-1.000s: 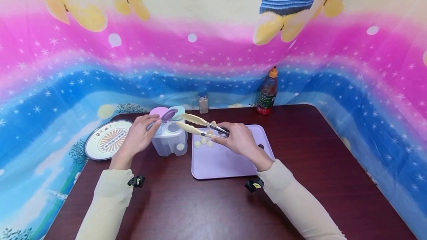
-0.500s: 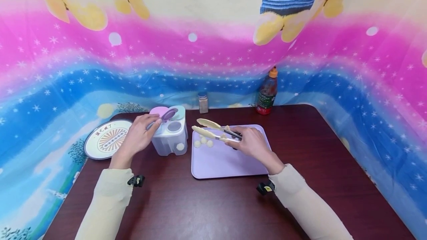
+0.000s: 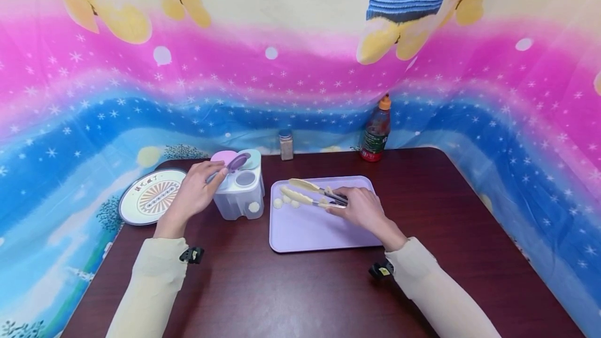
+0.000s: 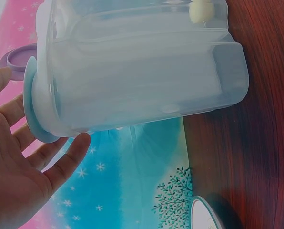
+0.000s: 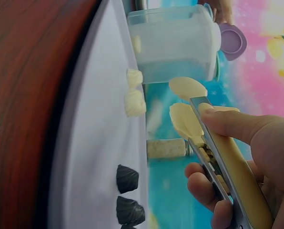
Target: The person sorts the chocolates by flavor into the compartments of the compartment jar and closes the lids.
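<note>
My right hand [image 3: 361, 206] grips a pair of tongs [image 5: 235, 176] with cream tips, which stand apart with nothing between them, over the lilac tray [image 3: 319, 233]. Small white pieces [image 5: 135, 102] and dark ridged pieces [image 5: 130, 211] lie on that tray. To its left stands a translucent lidded container [image 3: 238, 205]. One round opening is uncovered, its purple lid [image 3: 238, 161] tilted up. The thumb of my left hand [image 3: 194, 192] touches this lid, while the other fingers spread loosely by the light-blue lid [image 4: 35, 107]. A white piece [image 3: 253, 207] shows through the container's wall.
A patterned plate [image 3: 157, 202] is at the left, partly behind my left hand. Along the back stand a small shaker jar [image 3: 286, 147] and a sauce bottle [image 3: 375, 137] with an orange cap. A printed cloth [image 3: 300, 93] surrounds the dark wooden table [image 3: 263, 291].
My right hand has drawn the tongs away from the container, rightward and down over the tray. The left hand and the raised purple lid have stayed put.
</note>
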{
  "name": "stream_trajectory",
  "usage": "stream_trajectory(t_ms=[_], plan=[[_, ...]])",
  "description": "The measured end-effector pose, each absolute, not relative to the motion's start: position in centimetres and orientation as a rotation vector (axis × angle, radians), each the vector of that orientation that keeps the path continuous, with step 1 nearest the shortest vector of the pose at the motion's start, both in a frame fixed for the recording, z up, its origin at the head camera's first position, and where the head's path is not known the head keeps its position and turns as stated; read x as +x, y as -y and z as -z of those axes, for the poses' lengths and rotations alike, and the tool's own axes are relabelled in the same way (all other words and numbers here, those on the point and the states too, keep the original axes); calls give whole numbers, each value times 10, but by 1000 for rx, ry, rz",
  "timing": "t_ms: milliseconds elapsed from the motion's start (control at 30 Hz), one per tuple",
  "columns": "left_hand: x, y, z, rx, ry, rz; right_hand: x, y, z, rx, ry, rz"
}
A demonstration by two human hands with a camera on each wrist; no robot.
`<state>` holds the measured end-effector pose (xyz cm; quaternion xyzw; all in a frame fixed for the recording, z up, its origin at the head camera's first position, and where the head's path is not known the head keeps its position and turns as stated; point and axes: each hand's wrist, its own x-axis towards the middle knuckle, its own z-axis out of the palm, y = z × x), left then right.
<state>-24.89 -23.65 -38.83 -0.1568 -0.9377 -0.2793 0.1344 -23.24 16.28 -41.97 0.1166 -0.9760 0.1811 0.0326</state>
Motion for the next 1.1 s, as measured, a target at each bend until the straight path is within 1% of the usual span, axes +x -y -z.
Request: stream_trajectory(t_ms=[733, 1100], plan=[[-248, 236, 388, -445, 2721, 811, -230, -172, 443, 357, 3074, -411], [-249, 236, 389, -439, 2729, 808, -232, -172, 447, 368, 3066, -392]])
